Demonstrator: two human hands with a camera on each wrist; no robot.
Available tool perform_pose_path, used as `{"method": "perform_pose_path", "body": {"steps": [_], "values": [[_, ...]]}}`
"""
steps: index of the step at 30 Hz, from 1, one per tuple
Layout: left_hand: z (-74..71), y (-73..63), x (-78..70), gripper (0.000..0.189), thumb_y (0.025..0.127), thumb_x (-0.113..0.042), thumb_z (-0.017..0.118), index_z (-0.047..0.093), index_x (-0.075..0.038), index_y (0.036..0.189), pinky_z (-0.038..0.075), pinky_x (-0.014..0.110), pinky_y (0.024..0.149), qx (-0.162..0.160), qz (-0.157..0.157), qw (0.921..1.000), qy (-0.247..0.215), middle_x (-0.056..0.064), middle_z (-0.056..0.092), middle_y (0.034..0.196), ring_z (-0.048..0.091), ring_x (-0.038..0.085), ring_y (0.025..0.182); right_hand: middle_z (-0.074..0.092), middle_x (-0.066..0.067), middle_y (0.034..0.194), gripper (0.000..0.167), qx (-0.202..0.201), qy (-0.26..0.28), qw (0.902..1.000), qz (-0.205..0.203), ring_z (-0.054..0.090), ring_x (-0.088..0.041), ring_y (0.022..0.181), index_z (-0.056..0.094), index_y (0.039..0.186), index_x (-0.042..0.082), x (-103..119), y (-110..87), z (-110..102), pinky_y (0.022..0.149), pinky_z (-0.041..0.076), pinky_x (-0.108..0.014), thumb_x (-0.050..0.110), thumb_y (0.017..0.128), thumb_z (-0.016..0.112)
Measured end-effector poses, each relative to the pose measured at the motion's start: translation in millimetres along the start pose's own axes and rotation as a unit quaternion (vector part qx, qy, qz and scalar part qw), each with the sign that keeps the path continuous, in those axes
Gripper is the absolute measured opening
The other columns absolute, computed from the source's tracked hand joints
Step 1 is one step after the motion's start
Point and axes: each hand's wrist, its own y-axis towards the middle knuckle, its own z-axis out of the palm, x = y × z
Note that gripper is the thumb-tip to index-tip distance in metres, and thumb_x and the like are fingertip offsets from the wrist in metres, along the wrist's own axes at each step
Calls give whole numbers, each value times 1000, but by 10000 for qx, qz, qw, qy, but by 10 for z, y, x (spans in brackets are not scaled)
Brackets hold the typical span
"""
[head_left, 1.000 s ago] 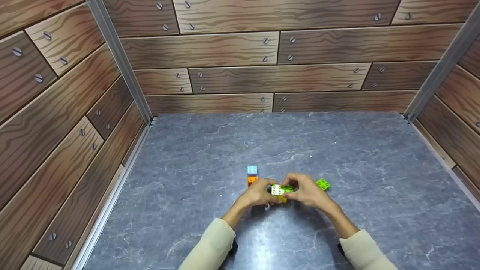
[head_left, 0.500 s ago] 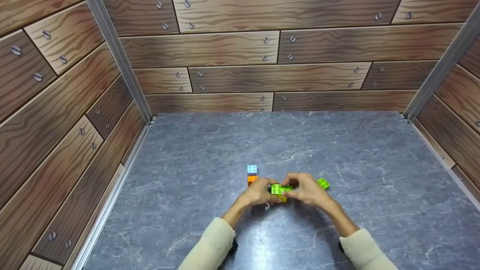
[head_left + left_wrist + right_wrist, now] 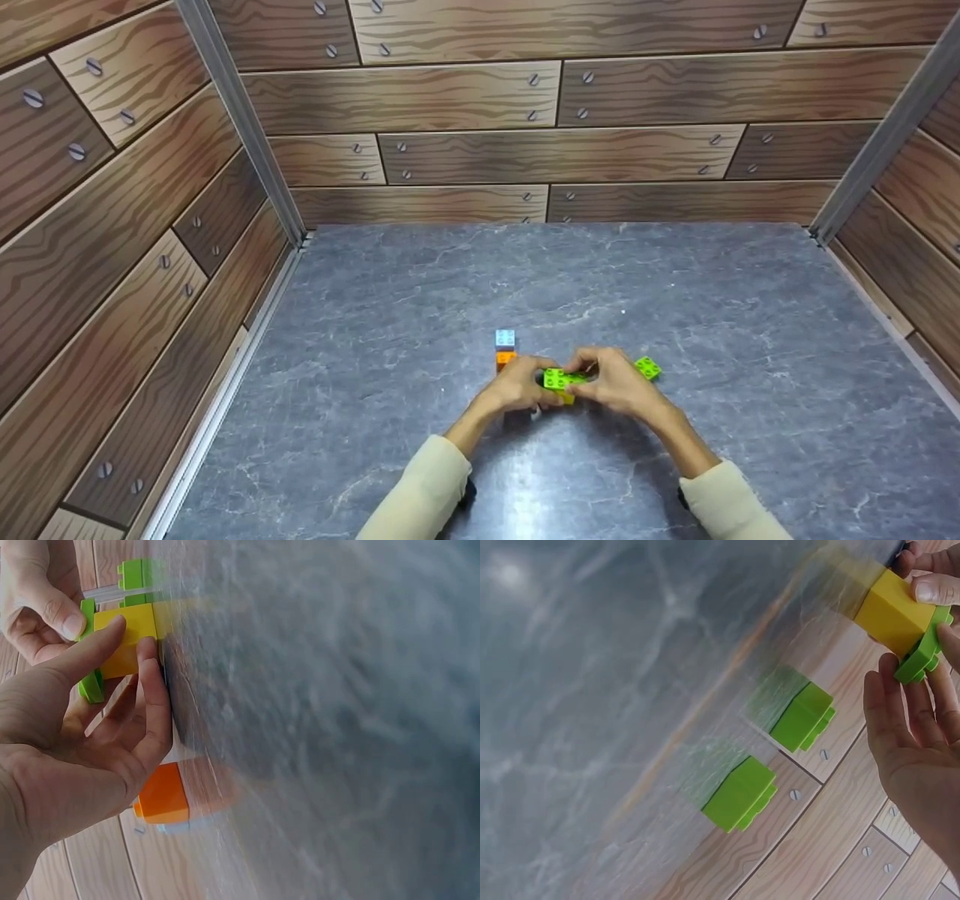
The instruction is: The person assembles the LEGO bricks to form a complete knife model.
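Observation:
In the head view both hands meet over the middle of the table. My left hand [image 3: 517, 386] holds a yellow toy brick [image 3: 139, 615], thumb on one side and fingers on the other. A thin bright green studded piece [image 3: 553, 377] sits on top of the yellow brick and reaches beyond its side. The thumb and fingers of my right hand [image 3: 611, 381] pinch that green piece. Close over the tabletop, the yellow brick shows its plain sides in the right wrist view. Part of the green piece is hidden behind the fingers.
Left of the hands, an orange brick [image 3: 506, 358] stands by a light blue brick [image 3: 505, 337]. A green brick [image 3: 647, 368] lies just right of the right hand. Another green brick [image 3: 802, 716] shows in the right wrist view. Wood-patterned walls [image 3: 465, 90] enclose the grey table [image 3: 420, 300].
The green piece's top has gone from a white glare to plain green. Both hands stay nearly where they were.

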Motion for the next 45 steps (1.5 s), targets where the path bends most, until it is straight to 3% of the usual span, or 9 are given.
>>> {"method": "perform_pose_path", "body": {"steps": [10, 16, 24, 30, 38, 45], "values": [[-37, -2, -36, 41, 85, -2, 84, 74, -7, 124, 56, 25, 53, 40, -90, 9999, -27, 2, 71, 95, 67, 16, 60, 71, -9, 92, 16, -15, -35, 10000, 80, 64, -27, 86, 73, 95, 3, 38, 29, -26, 72, 54, -25, 3, 83, 84], [-51, 6, -45, 38, 84, 0, 84, 75, -8, 121, 56, 25, 53, 32, -7, 10000, -17, 0, 69, 92, 66, 15, 59, 71, -8, 94, 16, -51, -210, 9998, 54, 64, -27, 88, 73, 95, 4, 72, 32, -38, 74, 54, -26, 3, 82, 84], [-33, -3, -41, 39, 84, -1, 84, 74, -5, 121, 56, 23, 54, 38, 104, 9999, 97, 3, 72, 99, 67, 15, 62, 70, -6, 93, 16, -33, -242, 9996, 140, 65, -28, 88, 73, 95, 6, 73, 15, -25, 75, 55, -26, 3, 83, 83], [-19, -3, -31, 38, 85, -3, 84, 74, -6, 121, 55, 21, 55, 116, 73, 9998, 107, 2, 70, 96, 63, 11, 60, 69, -5, 93, 15, -58, -234, 9996, 172, 63, -26, 88, 73, 96, 6, 44, -13, 4, 73, 54, -25, 2, 85, 82], [-24, -33, -12, 37, 87, -4, 83, 73, -6, 122, 55, 23, 54, 111, 17, 9999, 85, 2, 70, 96, 66, 16, 62, 69, -6, 91, 14, -39, -153, 9997, 181, 63, -27, 84, 72, 96, 6, 32, -15, 40, 69, 54, -25, 1, 86, 81], [-25, -16, -32, 34, 86, -2, 82, 74, -5, 120, 56, 23, 55, 146, 59, 9997, 165, 1, 68, 92, 66, 15, 61, 70, -5, 94, 17, -91, -184, 9996, 191, 64, -25, 87, 73, 100, 7, 3, -27, 27, 72, 55, -25, 4, 86, 82]]}}
